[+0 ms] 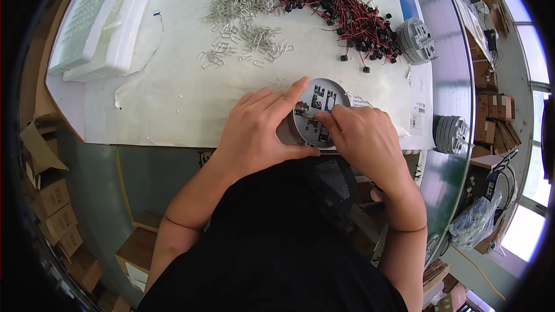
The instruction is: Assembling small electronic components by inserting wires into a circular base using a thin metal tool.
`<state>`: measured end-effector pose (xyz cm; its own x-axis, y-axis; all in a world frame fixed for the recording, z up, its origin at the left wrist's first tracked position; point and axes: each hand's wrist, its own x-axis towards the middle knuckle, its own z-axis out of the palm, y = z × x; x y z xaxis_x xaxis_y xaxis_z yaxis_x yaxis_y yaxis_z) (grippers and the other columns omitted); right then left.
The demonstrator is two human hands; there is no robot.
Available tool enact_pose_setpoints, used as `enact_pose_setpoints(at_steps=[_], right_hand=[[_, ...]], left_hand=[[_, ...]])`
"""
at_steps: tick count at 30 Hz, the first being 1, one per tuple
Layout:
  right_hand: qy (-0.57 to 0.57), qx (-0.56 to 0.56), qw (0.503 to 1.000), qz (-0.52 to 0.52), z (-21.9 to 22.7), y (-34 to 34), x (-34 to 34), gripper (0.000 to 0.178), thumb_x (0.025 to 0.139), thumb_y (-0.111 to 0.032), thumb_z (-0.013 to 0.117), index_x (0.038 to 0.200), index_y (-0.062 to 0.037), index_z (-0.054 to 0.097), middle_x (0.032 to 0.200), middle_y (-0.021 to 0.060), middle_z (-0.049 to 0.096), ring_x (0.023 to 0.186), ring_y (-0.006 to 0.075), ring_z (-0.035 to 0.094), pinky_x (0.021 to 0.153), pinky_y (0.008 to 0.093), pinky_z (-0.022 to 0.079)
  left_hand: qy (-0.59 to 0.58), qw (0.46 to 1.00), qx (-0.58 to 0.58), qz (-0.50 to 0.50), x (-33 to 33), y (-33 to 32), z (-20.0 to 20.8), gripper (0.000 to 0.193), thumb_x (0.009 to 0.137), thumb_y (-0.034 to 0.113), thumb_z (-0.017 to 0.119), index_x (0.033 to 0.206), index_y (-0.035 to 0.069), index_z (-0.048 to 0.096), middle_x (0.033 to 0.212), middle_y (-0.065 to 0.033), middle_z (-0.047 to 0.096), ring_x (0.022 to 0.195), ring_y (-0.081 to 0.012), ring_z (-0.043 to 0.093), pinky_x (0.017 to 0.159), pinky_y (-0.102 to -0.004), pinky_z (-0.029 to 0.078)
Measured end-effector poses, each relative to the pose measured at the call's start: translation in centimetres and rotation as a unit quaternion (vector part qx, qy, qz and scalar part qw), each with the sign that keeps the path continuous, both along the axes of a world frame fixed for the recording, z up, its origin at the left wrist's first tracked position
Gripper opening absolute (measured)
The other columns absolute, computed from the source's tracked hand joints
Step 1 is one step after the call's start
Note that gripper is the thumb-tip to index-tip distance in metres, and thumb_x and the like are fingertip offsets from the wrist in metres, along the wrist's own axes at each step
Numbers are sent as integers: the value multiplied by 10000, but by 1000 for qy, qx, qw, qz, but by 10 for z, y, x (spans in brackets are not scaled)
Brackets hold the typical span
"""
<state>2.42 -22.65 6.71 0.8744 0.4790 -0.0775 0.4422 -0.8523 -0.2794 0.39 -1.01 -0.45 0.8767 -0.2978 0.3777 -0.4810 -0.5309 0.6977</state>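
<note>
A round grey plastic housing [330, 88], open side up with dark slots and small parts inside, sits at the table's near edge. My left hand [251, 130] grips its left side, thumb along the near rim and index finger up at the far-left rim. Over the right half of the housing, my right hand [370, 138] is closed, thumb and index finger pressed together at its inside. Whatever lies in that pinch is hidden by the fingertips. Beyond the hands lie a heap of bent metal wire clips [245, 3] and a pile of black parts with red wires [352, 14].
White plastic trays [87, 29] stand at the far left of the table. Stacked grey round housings [415, 40] are at the right, with another stack [451, 134] nearer. A printed paper [417, 112] lies by my right hand. Cardboard boxes [58, 208] fill the floor at left.
</note>
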Motion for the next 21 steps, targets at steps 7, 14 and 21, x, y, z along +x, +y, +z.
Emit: enact_pose_setpoints(at_steps=[7, 14, 21], right_hand=[[1, 12, 1000, 25, -5, -2, 7, 426, 1035, -323, 692, 708, -60, 620, 607, 160, 629, 578, 412, 638, 533, 522, 496], [37, 57, 997, 24, -9, -8, 9, 388, 1024, -269, 719, 745, -37, 580, 632, 171, 597, 613, 439, 596, 570, 524, 457], [19, 70, 997, 35, -11, -8, 9, 409, 1031, -317, 705, 740, -51, 596, 624, 166, 614, 589, 429, 613, 543, 523, 475]], left_hand=[[29, 999, 12, -18, 1, 3, 2, 1111, 646, 481, 972, 1574, 46, 544, 981, -80, 713, 947, -279, 682, 912, -429, 533], [31, 999, 13, -10, 1, 3, 2, 1127, 636, 484, 977, 1577, 41, 541, 992, -81, 717, 925, -272, 688, 892, -424, 526], [32, 999, 26, -13, 0, 3, 2, 1135, 638, 499, 975, 1578, 36, 536, 1009, -81, 723, 920, -264, 688, 876, -418, 521]])
